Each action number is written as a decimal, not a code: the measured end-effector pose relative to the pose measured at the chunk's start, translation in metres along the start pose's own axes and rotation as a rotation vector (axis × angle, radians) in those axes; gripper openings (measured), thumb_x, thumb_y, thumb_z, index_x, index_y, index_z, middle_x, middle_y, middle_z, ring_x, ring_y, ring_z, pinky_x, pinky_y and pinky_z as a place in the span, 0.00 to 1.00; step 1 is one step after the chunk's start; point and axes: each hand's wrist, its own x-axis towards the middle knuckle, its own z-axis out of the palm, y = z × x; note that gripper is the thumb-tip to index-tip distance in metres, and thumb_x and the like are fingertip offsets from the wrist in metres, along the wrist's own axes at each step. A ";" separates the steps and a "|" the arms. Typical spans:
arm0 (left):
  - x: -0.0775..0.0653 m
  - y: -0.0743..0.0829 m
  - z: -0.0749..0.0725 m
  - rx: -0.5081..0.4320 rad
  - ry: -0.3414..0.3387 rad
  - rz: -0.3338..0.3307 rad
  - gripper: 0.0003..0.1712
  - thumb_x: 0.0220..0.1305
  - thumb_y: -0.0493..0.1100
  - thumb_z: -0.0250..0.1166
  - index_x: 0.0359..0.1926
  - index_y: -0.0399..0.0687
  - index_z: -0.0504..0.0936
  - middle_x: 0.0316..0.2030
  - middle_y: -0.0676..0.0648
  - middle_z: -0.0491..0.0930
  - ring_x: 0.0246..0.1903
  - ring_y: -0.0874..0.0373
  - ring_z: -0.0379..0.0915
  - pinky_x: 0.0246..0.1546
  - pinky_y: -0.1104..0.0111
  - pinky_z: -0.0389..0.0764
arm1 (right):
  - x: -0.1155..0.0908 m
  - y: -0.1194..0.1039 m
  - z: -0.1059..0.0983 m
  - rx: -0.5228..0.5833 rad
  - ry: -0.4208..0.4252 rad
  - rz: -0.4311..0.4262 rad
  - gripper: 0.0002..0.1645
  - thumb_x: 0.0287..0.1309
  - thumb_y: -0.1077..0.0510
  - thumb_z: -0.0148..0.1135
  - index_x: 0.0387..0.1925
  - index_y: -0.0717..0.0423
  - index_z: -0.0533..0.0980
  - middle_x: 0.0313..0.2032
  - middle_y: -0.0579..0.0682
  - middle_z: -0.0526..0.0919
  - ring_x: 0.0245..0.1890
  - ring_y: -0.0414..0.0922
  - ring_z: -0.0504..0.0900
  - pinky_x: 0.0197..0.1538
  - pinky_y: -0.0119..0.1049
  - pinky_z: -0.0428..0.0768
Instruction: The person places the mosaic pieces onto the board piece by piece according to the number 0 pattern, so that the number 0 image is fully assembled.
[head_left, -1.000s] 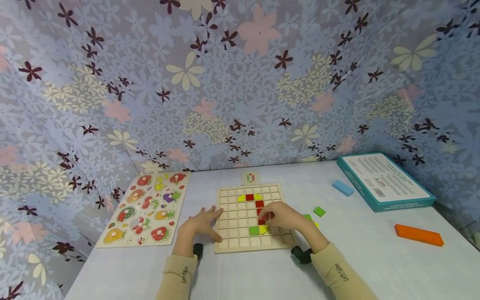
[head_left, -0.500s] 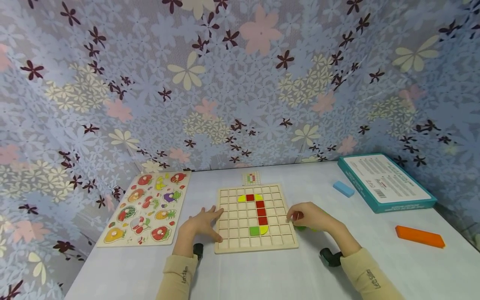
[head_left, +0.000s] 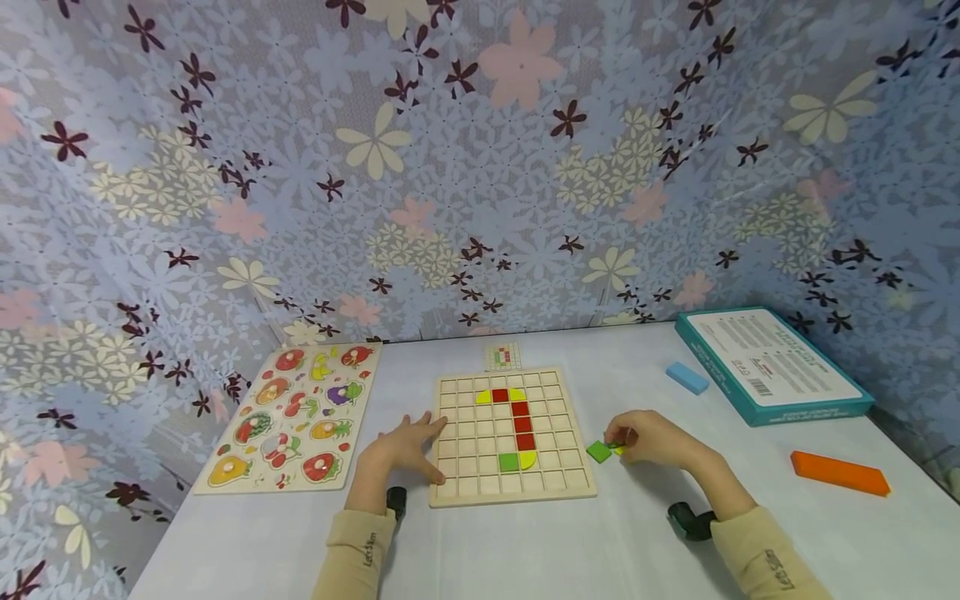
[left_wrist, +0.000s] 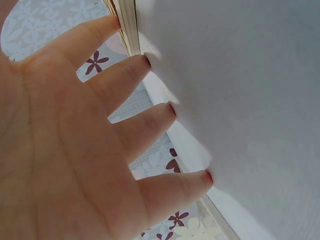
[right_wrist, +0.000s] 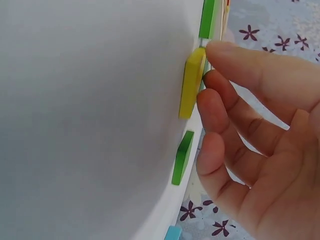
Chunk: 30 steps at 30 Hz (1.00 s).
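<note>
My left hand rests with spread fingers at the left edge of a square wooden grid board. In the left wrist view its fingers are straight, tips at the white tabletop and board edge. Red, yellow and green tiles lie in the board's cells, including red squares and a green square. Right of the board, my right hand has curled fingers, thumb and fingertips right at a yellow tile. I cannot tell whether it pinches a tile. A green tile lies just left of these fingertips.
Behind the board lies a small pattern card. A fruit peg puzzle is at the left. On the right are a blue block, an orange block and a teal box. Floral cloth hangs behind.
My right hand has drawn back from the board to the loose tiles on its right. A red tile now shows where its fingers were. The left hand has stayed in place.
</note>
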 end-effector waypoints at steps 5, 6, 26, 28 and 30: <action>0.000 -0.001 0.001 0.001 0.008 0.006 0.55 0.38 0.50 0.77 0.68 0.51 0.60 0.70 0.40 0.50 0.68 0.33 0.36 0.55 0.27 0.39 | -0.004 0.002 0.000 -0.022 0.003 0.036 0.14 0.39 0.73 0.67 0.32 0.58 0.77 0.31 0.47 0.78 0.31 0.44 0.72 0.35 0.37 0.76; -0.001 -0.001 0.002 0.003 0.009 0.008 0.55 0.38 0.50 0.77 0.68 0.50 0.60 0.70 0.40 0.50 0.68 0.32 0.36 0.54 0.27 0.39 | -0.004 0.002 0.000 -0.028 0.002 0.050 0.14 0.39 0.73 0.67 0.31 0.58 0.77 0.31 0.47 0.78 0.31 0.45 0.71 0.36 0.38 0.75; 0.001 -0.001 0.002 0.004 0.004 0.002 0.55 0.39 0.51 0.77 0.69 0.51 0.60 0.70 0.40 0.49 0.68 0.33 0.36 0.55 0.28 0.39 | -0.004 0.000 -0.006 -0.109 0.013 0.116 0.20 0.37 0.76 0.63 0.35 0.56 0.75 0.26 0.49 0.72 0.28 0.45 0.69 0.30 0.36 0.72; 0.001 -0.002 0.002 0.005 0.004 0.001 0.55 0.39 0.51 0.77 0.69 0.52 0.60 0.70 0.41 0.49 0.68 0.34 0.36 0.55 0.28 0.39 | -0.001 0.000 -0.007 -0.111 0.021 0.097 0.20 0.38 0.75 0.63 0.35 0.56 0.75 0.27 0.49 0.74 0.28 0.45 0.70 0.31 0.36 0.73; 0.001 -0.002 0.002 0.003 0.004 0.001 0.55 0.39 0.51 0.77 0.69 0.52 0.60 0.70 0.41 0.49 0.68 0.34 0.35 0.56 0.28 0.38 | 0.002 -0.001 -0.007 -0.113 0.035 0.079 0.19 0.40 0.74 0.64 0.36 0.56 0.74 0.27 0.48 0.75 0.27 0.44 0.71 0.30 0.35 0.74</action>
